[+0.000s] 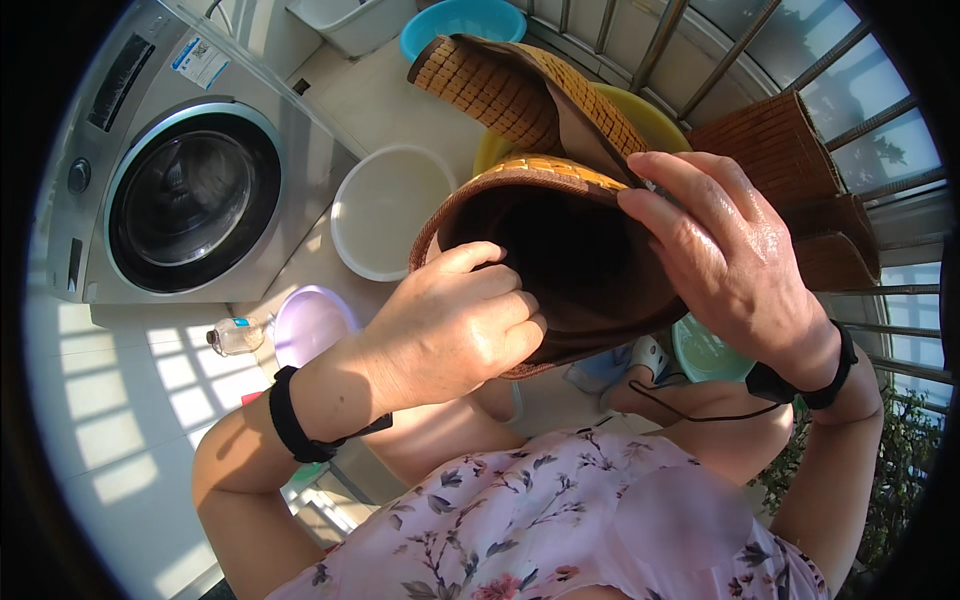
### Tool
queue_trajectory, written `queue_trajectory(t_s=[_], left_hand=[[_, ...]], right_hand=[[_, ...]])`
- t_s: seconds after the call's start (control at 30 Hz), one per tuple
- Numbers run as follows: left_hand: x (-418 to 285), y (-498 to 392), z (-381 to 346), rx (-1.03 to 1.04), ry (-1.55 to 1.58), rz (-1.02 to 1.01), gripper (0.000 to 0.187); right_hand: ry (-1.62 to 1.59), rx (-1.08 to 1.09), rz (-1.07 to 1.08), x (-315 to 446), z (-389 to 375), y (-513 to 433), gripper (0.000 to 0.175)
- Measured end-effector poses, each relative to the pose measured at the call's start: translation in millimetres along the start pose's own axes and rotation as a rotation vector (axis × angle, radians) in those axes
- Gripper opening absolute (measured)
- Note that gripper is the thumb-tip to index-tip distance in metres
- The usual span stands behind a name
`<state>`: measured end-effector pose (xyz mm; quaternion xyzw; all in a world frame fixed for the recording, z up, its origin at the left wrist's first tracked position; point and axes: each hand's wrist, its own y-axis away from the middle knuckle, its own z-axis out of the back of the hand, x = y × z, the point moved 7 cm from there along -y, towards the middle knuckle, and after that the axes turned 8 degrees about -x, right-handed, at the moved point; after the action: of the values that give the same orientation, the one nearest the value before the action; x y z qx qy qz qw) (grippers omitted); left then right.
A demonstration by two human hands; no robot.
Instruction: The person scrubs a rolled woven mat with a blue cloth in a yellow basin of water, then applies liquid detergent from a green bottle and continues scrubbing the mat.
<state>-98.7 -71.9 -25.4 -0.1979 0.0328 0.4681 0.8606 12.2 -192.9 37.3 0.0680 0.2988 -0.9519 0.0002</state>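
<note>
A bamboo-tile mat (487, 94) with brown fabric binding is held up in front of me, bent into a loop. Its dark backing (577, 330) lines the inside of the loop, and the far part curls over above it. My right hand (731, 240) grips the mat's bound edge at the upper right, thumb and fingers on either side; its skin looks wet. At the left side of the loop, my left hand (472, 315) has its fingers curled round the edge. Part of the edge under that hand is hidden.
A yellow basin (645, 112) stands behind the mat. Nearby are a white basin (390, 214), a purple basin (311, 322), a blue basin (465, 21) and a green basin (709, 349). A washing machine (187, 195) stands left; brown mats (772, 150) lean against railings (731, 56) right.
</note>
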Motion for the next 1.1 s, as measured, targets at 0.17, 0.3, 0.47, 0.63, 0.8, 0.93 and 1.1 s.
queue_trajectory(t_s=[0.17, 0.3, 0.47, 0.63, 0.8, 0.93, 1.1], left_hand=[[1, -1, -3, -0.097, -0.054, -0.098, 0.018], [0, -3, 1, -0.23, -0.054, -0.154, 0.008], [-6, 2, -5, -0.252, -0.095, -0.103, 0.013], [-18, 12, -4, -0.374, -0.207, -0.073, 0.023], [-21, 12, -20, -0.351, -0.406, -0.071, 0.012], [-21, 12, -12, -0.488, -0.482, -0.106, 0.007], [26, -5, 41, -0.814, -0.766, -0.061, 0.031]], right_hand=[[-0.209, 0.61, 0.249, 29, -43, -17, 0.01], [0.126, 1.238, 0.363, 31, -123, 23, 0.012], [0.162, 1.2, 0.213, 15, -175, 39, 0.014], [0.015, 0.922, 0.031, -3, -188, 21, 0.017], [0.027, 0.828, 0.111, 17, -162, -9, 0.025], [0.047, 0.864, 0.091, 34, -97, -42, 0.019], [0.174, 0.732, -0.561, -30, -35, -83, 0.028]])
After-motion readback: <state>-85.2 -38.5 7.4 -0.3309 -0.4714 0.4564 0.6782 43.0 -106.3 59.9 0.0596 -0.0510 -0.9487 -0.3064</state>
